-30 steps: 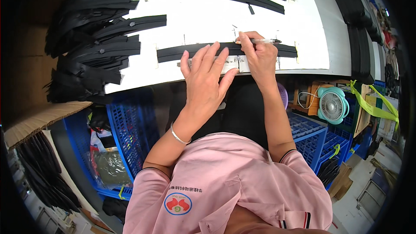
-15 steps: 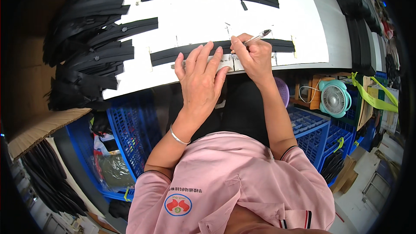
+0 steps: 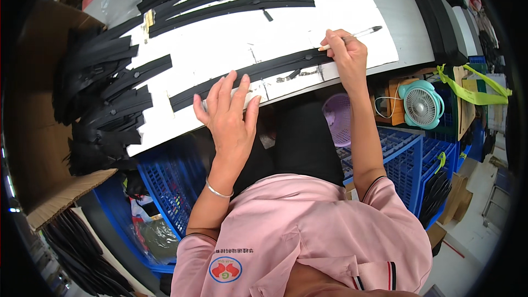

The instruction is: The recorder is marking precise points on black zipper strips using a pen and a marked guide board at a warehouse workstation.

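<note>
A long black zipper (image 3: pixel 275 67) lies near the front edge of a white board (image 3: pixel 209 47) marked with short dark lines. My left hand (image 3: pixel 228 107) rests open at its left part, fingertips spread over the strip. My right hand (image 3: pixel 349 58) is closed round a clear pen (image 3: pixel 363 33); the pen's light end is down at the zipper's right part, beside a small round dot, and its dark end points right. I cannot tell whether the pen touches the fabric. More black zippers (image 3: pixel 236 11) lie across the far side of the board, one with a dangling pull (image 3: pixel 268 15).
Black strips are heaped (image 3: pixel 104 77) at the left, beside a cardboard box (image 3: pixel 38 71). Dark stacked pieces (image 3: pixel 445 27) stand at the right. Below the table are blue crates (image 3: pixel 165 181), a purple basket (image 3: pixel 338 126) and a teal fan (image 3: pixel 422 104).
My right hand with the pen has moved right along the zipper, away from my left hand. My left hand has shifted left, and the view has turned somewhat.
</note>
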Demonstrator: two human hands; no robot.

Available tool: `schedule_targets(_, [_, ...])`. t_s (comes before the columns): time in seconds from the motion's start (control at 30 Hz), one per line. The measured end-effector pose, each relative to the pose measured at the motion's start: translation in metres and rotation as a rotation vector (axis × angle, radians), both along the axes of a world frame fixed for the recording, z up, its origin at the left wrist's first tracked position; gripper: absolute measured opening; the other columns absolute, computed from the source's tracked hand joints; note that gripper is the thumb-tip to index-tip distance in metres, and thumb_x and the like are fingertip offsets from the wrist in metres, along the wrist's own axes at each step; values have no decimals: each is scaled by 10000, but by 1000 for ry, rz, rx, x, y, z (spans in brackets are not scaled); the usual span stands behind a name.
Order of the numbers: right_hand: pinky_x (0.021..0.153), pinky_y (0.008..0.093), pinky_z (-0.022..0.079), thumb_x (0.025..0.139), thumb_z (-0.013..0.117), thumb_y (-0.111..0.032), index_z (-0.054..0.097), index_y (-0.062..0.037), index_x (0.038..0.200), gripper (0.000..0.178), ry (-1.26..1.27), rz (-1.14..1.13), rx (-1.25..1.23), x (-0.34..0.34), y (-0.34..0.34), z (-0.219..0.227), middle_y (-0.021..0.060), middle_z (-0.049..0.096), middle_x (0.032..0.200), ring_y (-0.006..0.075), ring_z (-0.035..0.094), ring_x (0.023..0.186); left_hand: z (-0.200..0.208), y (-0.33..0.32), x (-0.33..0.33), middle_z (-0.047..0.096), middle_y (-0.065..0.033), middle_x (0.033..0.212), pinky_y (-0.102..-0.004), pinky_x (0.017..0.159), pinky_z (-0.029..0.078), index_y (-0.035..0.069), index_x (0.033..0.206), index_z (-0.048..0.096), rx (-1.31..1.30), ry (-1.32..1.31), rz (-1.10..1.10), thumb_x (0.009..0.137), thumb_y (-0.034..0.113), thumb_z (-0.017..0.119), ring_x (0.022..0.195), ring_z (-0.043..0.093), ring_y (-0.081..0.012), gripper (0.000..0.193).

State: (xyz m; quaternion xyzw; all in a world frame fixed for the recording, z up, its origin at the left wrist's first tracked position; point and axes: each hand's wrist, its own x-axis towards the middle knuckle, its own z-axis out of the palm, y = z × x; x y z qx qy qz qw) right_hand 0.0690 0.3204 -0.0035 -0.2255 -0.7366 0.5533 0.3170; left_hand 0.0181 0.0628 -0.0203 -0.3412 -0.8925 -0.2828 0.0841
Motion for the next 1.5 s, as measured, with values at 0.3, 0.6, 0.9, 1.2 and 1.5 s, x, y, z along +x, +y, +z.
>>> schedule_targets(0.3, [585,213,388,1011,641,-192,731,19,857,276,-114,69,26,2,5,-10,9,638,740,45,518,659,13,66,1,646,-83,1318,-522,1171,227,94,1161,738,177,-34,-93,905,191,749,1286,536,-267,274])
schedule_targets(0.6, [502,249,404,978,676,-180,739,15,856,238,-102,65,106,1,6,-11,29,687,682,45,529,559,0,119,-7,674,-70,1144,-548,1143,259,45,979,744,276,-66,-180,852,131,753,1140,574,-251,154])
schedule_targets(0.9, [557,213,431,989,675,-162,736,18,907,207,-126,100,297,0,9,-19,23,674,705,52,579,631,-3,123,-6,668,-48,1158,-544,1140,265,71,962,745,253,-28,-156,838,130,759,1136,571,-247,138])
schedule_targets(1.2, [447,268,341,965,674,-135,700,19,762,255,18,177,185,7,15,-27,34,583,568,63,459,479,-3,123,-6,678,-25,1147,-537,1140,269,102,934,730,257,-37,-143,797,120,789,1118,589,-233,150])
schedule_targets(1.5, [518,343,448,922,675,-146,632,-46,656,287,-20,188,425,3,9,-15,37,667,605,229,598,510,1,120,-7,698,-10,1187,-493,1150,257,127,955,748,203,-82,-116,810,146,788,1168,589,-225,152])
